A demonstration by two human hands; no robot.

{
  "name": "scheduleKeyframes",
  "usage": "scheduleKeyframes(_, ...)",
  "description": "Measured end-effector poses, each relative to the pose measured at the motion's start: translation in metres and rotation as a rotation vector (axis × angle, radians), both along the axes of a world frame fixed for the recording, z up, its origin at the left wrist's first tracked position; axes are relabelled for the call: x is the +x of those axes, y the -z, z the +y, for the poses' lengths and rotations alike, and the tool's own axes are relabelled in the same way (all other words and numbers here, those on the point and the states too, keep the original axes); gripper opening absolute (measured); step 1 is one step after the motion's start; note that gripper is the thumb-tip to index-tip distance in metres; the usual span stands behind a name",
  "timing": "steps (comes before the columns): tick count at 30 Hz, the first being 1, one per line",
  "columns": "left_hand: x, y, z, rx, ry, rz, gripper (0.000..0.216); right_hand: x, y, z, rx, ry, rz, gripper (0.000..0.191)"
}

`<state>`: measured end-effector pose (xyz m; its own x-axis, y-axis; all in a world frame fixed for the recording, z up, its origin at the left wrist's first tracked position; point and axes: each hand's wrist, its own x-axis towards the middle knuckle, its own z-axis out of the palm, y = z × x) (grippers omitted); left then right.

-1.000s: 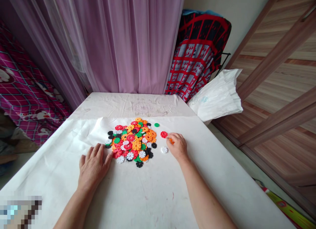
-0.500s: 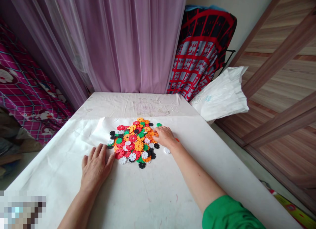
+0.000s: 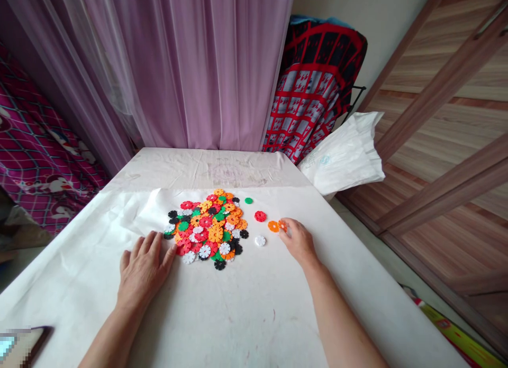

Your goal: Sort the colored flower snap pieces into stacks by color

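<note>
A heap of notched plastic discs in red, orange, yellow, green, white and black lies on the white-covered table. My left hand rests flat at the heap's left edge, fingers apart, the thumb beside a red disc. Right of the heap, my right hand pinches an orange snowflake disc at the table surface. Touching or nearly touching it is another orange disc. A red disc, a white disc or small stack and a green disc lie apart from the heap.
A dark-edged object, partly pixelated, lies at the table's lower left corner. By the right edge stands a white bag. Purple curtains hang behind the table, with wooden cabinet doors to the right.
My right hand has moved right from the heap with an orange disc. The loose red, orange and white discs show more fully now. My left hand stays at the heap's edge; the view shifted slightly.
</note>
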<state>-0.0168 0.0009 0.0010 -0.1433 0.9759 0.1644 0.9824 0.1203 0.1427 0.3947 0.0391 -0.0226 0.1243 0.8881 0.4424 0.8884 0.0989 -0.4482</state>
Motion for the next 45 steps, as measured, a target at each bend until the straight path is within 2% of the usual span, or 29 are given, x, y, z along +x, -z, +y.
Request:
scheduleKeyframes(3,0.0,-0.001,0.0,-0.01,-0.005,0.008,0.071,-0.007,0.005,0.001,0.01,-0.019,-0.053,0.028)
scheduleKeyframes(12,-0.002,0.001,0.001,0.014,0.003,-0.03,0.067,-0.019,-0.001,0.006,-0.09,-0.134,-0.15,0.026)
scheduleKeyframes(17,-0.002,-0.001,0.0,-0.003,0.001,-0.021,0.073,-0.019,0.001,0.007,-0.062,-0.133,-0.135,0.021)
scheduleKeyframes(22,0.001,-0.005,-0.001,-0.014,0.007,-0.033,0.069,-0.017,0.004,0.008,-0.026,-0.152,-0.108,0.019)
scheduleKeyframes(27,0.003,-0.008,-0.001,-0.021,-0.008,-0.034,0.066,-0.014,0.007,0.007,-0.012,-0.172,-0.112,0.024)
scheduleKeyframes(30,0.002,-0.006,0.0,-0.008,-0.004,-0.031,0.065,-0.015,0.003,0.005,0.002,-0.183,-0.113,0.026)
scheduleKeyframes(35,-0.001,-0.001,0.001,-0.006,-0.002,-0.026,0.066,-0.027,-0.017,-0.008,0.086,-0.228,-0.102,0.022)
scheduleKeyframes(39,-0.002,0.0,0.001,-0.014,0.001,-0.021,0.069,-0.047,-0.023,-0.021,-0.017,-0.329,-0.088,0.014)
scheduleKeyframes(42,-0.001,-0.001,0.001,0.0,0.012,-0.036,0.067,-0.058,-0.019,-0.025,-0.123,-0.299,-0.112,0.02)
scheduleKeyframes(45,-0.001,-0.001,0.001,0.003,0.016,-0.05,0.065,-0.063,-0.015,-0.026,-0.164,-0.268,-0.109,0.024)
